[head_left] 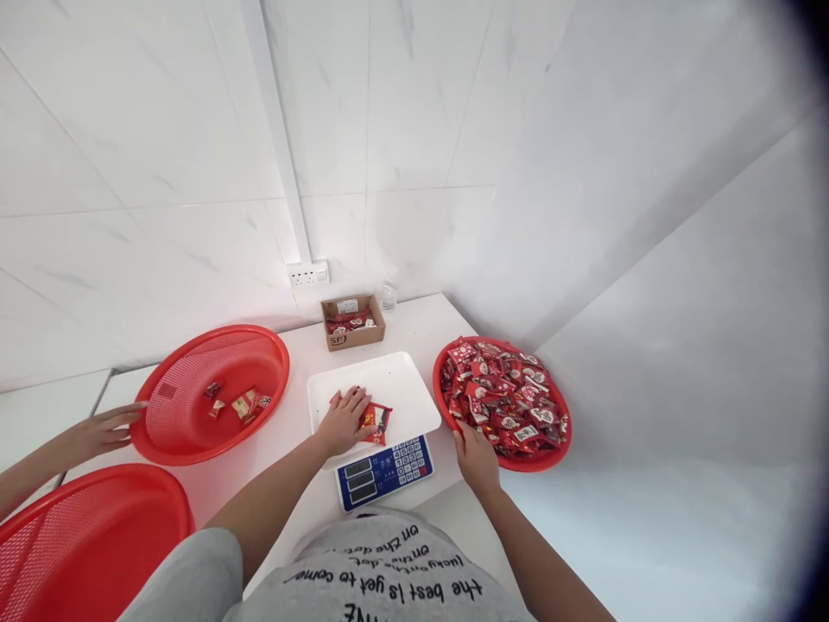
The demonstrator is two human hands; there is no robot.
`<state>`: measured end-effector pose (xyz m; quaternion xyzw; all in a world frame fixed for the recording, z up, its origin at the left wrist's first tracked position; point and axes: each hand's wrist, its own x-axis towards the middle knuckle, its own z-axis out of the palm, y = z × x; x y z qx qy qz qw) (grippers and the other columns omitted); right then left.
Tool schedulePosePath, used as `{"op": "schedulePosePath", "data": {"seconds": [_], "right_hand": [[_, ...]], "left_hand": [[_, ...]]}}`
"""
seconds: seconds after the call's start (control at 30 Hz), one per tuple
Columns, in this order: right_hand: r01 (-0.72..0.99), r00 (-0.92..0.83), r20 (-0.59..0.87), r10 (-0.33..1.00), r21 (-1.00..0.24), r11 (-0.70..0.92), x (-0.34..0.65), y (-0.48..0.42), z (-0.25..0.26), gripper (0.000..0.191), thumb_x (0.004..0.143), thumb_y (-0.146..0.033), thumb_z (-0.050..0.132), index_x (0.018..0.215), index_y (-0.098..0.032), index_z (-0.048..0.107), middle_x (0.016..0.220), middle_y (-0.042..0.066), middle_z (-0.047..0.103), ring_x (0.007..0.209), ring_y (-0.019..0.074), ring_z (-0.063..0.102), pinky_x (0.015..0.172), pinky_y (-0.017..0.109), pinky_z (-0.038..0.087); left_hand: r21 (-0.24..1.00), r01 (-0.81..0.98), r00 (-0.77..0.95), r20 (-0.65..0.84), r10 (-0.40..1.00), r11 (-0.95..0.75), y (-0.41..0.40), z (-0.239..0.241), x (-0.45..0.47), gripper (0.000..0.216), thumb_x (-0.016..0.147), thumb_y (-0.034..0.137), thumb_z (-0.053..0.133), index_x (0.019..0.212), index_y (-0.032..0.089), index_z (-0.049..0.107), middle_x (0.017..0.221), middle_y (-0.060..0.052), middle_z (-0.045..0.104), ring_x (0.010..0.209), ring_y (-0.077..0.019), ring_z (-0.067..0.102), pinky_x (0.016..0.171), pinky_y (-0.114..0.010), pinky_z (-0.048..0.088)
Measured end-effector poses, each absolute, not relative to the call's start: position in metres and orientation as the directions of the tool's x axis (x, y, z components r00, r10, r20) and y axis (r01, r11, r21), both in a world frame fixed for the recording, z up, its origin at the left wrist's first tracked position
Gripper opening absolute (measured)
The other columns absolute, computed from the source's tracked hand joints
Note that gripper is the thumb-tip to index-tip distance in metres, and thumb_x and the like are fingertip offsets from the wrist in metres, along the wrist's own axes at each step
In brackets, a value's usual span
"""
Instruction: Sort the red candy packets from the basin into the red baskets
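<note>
My left hand point(343, 421) lies flat, fingers spread, on a few red snack packets point(376, 421) on the white tray point(395, 373) of a blue-faced weighing scale point(385, 471). My right hand point(477, 460) rests at the near rim of a red basket point(545, 461) heaped with red snack packets point(505, 393). Its fingers curl down at the rim and are hidden, so I cannot make out a grip.
Another person's hand point(97, 432) touches the left rim of a red mesh basket point(272, 341) that holds a few packets. A second red basket point(84, 536) sits bottom left. At the back by the wall are a small cardboard box point(353, 321) of packets, a clear cup point(389, 295) and a wall socket point(309, 275).
</note>
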<state>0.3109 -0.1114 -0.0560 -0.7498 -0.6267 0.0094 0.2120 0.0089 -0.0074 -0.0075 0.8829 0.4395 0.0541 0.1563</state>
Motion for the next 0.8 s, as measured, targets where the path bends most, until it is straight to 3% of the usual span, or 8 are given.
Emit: {"op": "schedulePosePath", "data": {"seconds": [0.13, 0.33, 0.6, 0.8], "right_hand": [[0.937, 0.208, 0.242, 0.948, -0.328, -0.122, 0.311, -0.111, -0.054, 0.041, 0.092, -0.033, 0.029, 0.113, -0.013, 0.058, 0.104, 0.013, 0.066, 0.097, 0.0237, 0.060, 0.088, 0.039, 0.043], [0.941, 0.206, 0.253, 0.945, -0.317, -0.120, 0.311, -0.112, -0.055, 0.042, 0.092, -0.033, 0.028, 0.113, -0.013, 0.059, 0.103, 0.013, 0.067, 0.097, 0.0237, 0.060, 0.087, 0.038, 0.044], [0.946, 0.198, 0.257, 0.946, -0.304, -0.115, 0.312, -0.112, -0.059, 0.044, 0.092, -0.035, 0.028, 0.114, -0.012, 0.059, 0.105, 0.014, 0.067, 0.098, 0.0241, 0.059, 0.089, 0.038, 0.043], [0.942, 0.195, 0.291, 0.937, -0.321, -0.096, 0.312, -0.113, -0.061, 0.044, 0.092, -0.036, 0.028, 0.114, -0.013, 0.058, 0.106, 0.014, 0.066, 0.097, 0.0246, 0.059, 0.090, 0.040, 0.043]], "left_hand": [[0.391, 0.771, 0.553, -0.018, 0.833, -0.503, -0.006, -0.006, 0.004, 0.067, 0.086, 0.057, 0.035, 0.141, 0.020, 0.027, 0.149, -0.010, 0.027, 0.138, -0.0247, 0.018, 0.111, -0.048, 0.013], [0.462, 0.847, 0.270, 0.053, 0.962, -0.263, -0.010, -0.010, -0.016, 0.058, 0.087, 0.044, 0.039, 0.137, 0.016, 0.033, 0.145, -0.014, 0.034, 0.136, -0.0267, 0.025, 0.109, -0.047, 0.022], [0.366, 0.924, 0.065, 0.140, 0.988, -0.113, -0.040, 0.008, -0.078, 0.054, 0.085, 0.040, 0.040, 0.132, 0.013, 0.038, 0.143, -0.018, 0.036, 0.136, -0.0289, 0.022, 0.109, -0.048, 0.021], [0.265, 0.902, -0.365, 0.053, 0.929, 0.340, -0.091, 0.028, -0.150, 0.069, 0.085, 0.044, 0.037, 0.140, 0.007, 0.023, 0.146, -0.028, 0.019, 0.137, -0.0384, 0.012, 0.103, -0.058, 0.021]]}}
